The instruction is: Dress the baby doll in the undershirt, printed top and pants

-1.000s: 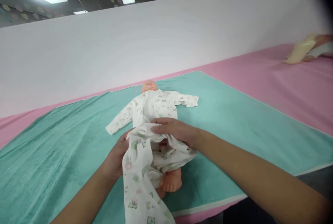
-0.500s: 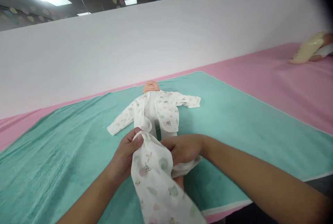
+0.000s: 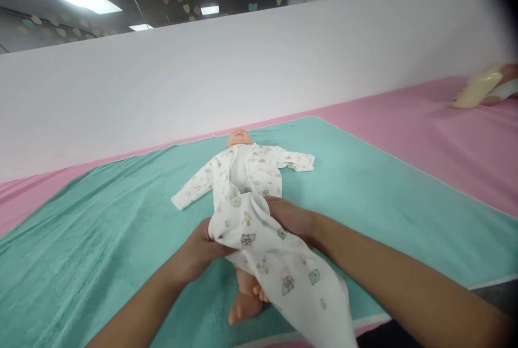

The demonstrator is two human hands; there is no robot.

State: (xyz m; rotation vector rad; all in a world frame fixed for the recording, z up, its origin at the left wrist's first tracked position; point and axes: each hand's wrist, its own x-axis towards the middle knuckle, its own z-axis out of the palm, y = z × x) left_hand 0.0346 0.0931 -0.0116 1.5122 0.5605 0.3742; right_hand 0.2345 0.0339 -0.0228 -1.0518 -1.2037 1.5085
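A baby doll (image 3: 239,137) lies on its back, head away from me, in a white printed baby jacket (image 3: 265,167) open at the front. White printed baby pants (image 3: 279,261) spread over its lower body, with one leg hanging toward me. My left hand (image 3: 206,248) is closed on the left edge of the pants, thumb beneath the cloth. On the other side, my right hand (image 3: 289,217) grips the upper edge; the fabric hides most of its fingers. The doll's bare feet (image 3: 245,305) show below the pants.
Under the doll is a teal blanket (image 3: 352,202) on a pink cover (image 3: 429,127). A white wall panel (image 3: 202,83) rises behind. At the far right lies a cream-coloured, blurred object (image 3: 479,86), with part of another doll beside it.
The pants have moved up over the doll's hips and swung right at the near end. The doll's feet have come into view. My right hand has shifted slightly up and right.
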